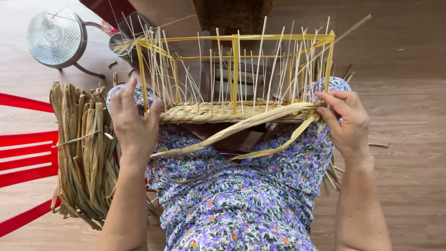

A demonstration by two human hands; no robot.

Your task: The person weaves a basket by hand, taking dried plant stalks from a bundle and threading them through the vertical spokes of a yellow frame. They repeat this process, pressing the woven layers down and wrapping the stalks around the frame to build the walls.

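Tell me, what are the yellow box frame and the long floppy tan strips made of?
The yellow box frame looks like smooth, slightly glossy plastic strapping or coated wire: even colour, straight flat bars. The long floppy tan strips look like dried plant fibre, maybe rush or grass: matt, streaky, creased. The left hand and right hand grip the woven edge.

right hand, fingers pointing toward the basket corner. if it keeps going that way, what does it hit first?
Likely the woven straw band at the yellow frame corner; the right hand fingertips already look to touch the loose strands there. Depth unclear.
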